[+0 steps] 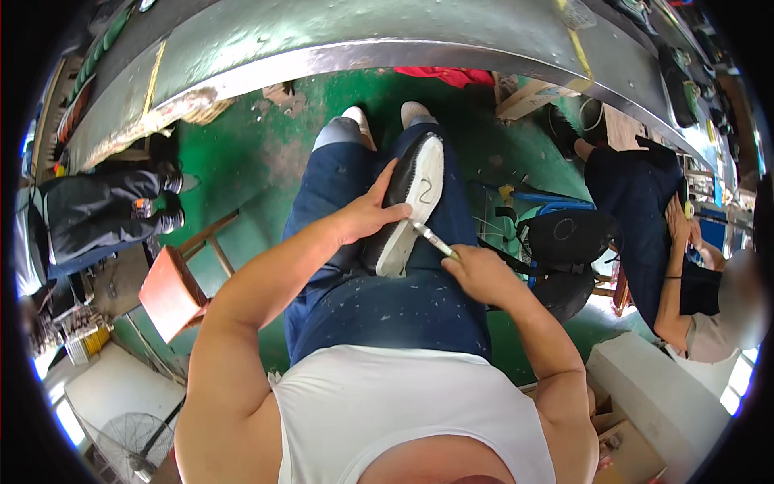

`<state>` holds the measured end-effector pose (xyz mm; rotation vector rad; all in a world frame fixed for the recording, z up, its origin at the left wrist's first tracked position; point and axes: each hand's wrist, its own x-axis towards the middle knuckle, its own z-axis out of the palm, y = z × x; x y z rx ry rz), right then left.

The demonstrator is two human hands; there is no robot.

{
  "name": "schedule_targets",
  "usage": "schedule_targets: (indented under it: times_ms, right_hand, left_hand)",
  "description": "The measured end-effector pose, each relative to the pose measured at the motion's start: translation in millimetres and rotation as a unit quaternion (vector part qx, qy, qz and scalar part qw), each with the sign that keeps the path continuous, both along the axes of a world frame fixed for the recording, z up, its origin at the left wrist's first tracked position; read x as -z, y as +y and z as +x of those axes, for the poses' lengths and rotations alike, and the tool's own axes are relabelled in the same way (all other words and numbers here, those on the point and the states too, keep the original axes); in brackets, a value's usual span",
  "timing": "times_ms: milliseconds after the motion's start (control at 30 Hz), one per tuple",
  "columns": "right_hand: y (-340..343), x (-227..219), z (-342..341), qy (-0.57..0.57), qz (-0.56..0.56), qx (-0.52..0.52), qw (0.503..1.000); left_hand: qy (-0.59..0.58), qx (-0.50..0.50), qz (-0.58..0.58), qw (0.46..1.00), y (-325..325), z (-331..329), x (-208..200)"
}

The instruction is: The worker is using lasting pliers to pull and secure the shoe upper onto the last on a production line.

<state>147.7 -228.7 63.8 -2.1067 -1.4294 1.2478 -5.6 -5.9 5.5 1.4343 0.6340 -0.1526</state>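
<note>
A dark shoe point(428, 165) lies across my lap with its white sole turned up and its toe pointing away from me. The sole bears a thin, curved dark line. My left hand point(367, 216) grips the shoe at its middle, thumb over the sole's edge and fingers along the left side. Between the fingers of my right hand point(482, 276) is a slim brush-like tool point(434, 239) with a pale band. Its tip is at the sole near my left thumb; whether it touches cannot be made out. Dark blue cloth point(387, 319) with white specks covers my lap.
A long metal-edged workbench point(371, 58) crosses in front of me. An orange-seated stool point(171, 292) stands at left, and a black bag point(568, 235) is at right. A co-worker point(645, 194) sits at far right; another person point(105, 211) is at left. A fan point(135, 442) stands lower left.
</note>
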Motion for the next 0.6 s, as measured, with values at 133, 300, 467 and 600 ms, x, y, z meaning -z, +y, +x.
schedule_targets:
  times_ms: [133,300,467,600]
  right_hand:
    - [-5,-3,-20,-0.174,0.051,-0.035,0.983]
    - [-12,-3,-25,-0.193,0.084,-0.065,0.975]
    - [-10,4,-8,-0.038,-0.053,-0.048,0.997]
    - [-1,-2,8,0.030,-0.083,-0.050,0.995]
  left_hand:
    - [-0.032,-0.115,-0.143,0.982,-12,3,12]
    - [0.003,-0.131,0.047,0.990,-18,6,25]
    - [0.000,-0.051,0.238,0.970,-29,-5,24]
    - [-0.062,0.002,0.157,0.986,-33,-42,26]
